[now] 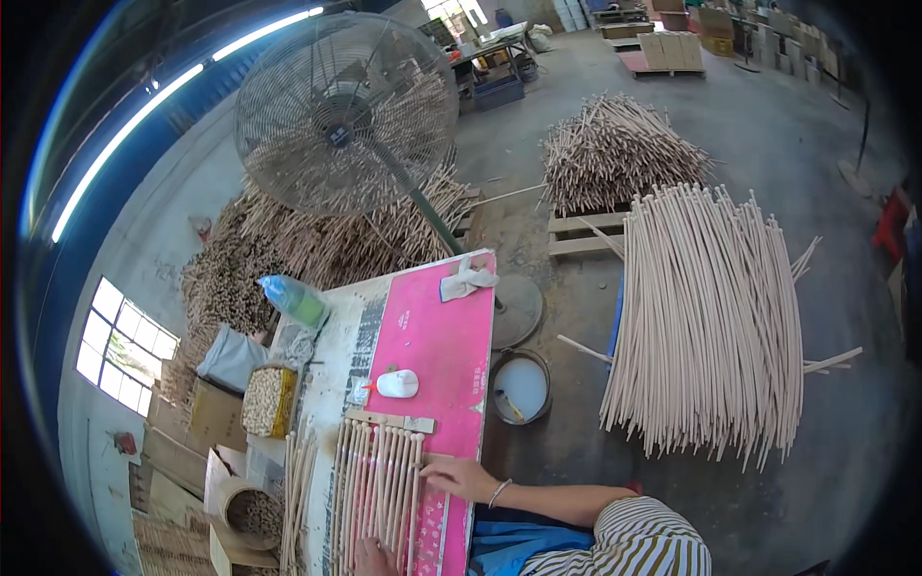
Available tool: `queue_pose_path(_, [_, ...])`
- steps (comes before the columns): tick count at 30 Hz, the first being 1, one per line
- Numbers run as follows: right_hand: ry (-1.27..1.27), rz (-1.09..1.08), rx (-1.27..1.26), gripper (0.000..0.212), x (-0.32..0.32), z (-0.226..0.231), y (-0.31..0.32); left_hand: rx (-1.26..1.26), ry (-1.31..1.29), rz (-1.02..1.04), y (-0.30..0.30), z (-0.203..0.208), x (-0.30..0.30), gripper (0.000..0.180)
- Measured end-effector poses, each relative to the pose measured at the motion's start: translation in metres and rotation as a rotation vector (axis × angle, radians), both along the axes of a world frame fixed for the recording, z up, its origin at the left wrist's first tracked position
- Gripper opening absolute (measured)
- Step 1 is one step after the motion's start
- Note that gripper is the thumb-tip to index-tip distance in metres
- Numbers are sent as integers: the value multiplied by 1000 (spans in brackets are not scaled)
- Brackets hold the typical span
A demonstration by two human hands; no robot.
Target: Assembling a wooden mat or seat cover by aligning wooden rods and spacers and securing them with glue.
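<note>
A row of pale wooden sticks with rounded knob ends (382,480) lies side by side on the pink-topped table (437,336). Their knobbed ends line up near a short wooden bar (392,420). My right hand (463,478), a bracelet at its wrist, reaches in from the right. Its fingers are stretched toward the outermost stick and seem to touch it. At the lower edge, my left hand (374,558) rests its fingers on the sticks, with the rest of it cut off. Just beyond the bar stands a white squeeze bottle with a red tip (398,384).
A yellow basket of small wooden knobs (269,401) and a round container (252,514) stand left of the table. A white glove (468,279) and green bottle (296,303) lie farther off. A bucket (521,386), fan (346,115) and large stick stack (706,322) stand around it.
</note>
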State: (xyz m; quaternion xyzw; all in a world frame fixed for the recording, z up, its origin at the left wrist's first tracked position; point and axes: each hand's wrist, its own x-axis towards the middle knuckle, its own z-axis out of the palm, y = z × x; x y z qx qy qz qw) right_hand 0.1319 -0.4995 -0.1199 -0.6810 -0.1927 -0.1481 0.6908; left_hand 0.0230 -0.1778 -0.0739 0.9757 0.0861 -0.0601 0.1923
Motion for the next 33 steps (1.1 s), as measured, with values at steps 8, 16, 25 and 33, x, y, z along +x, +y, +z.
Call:
queue_pose_path(8, [605, 755, 602, 39, -33, 35, 32, 304, -255, -471, -172, 179, -29, 23])
queue_pose_path(16, [575, 371, 745, 43, -3, 33, -46, 497, -315, -410, -132, 200, -28, 36])
queue_pose_path(25, [525, 299, 832, 41, 12, 30, -90, 354, -137, -384, -114, 205, -35, 36])
queue_pose_path(33, [554, 216, 925, 34, 17, 31, -123, 239, -69, -297, -86, 211, -29, 43])
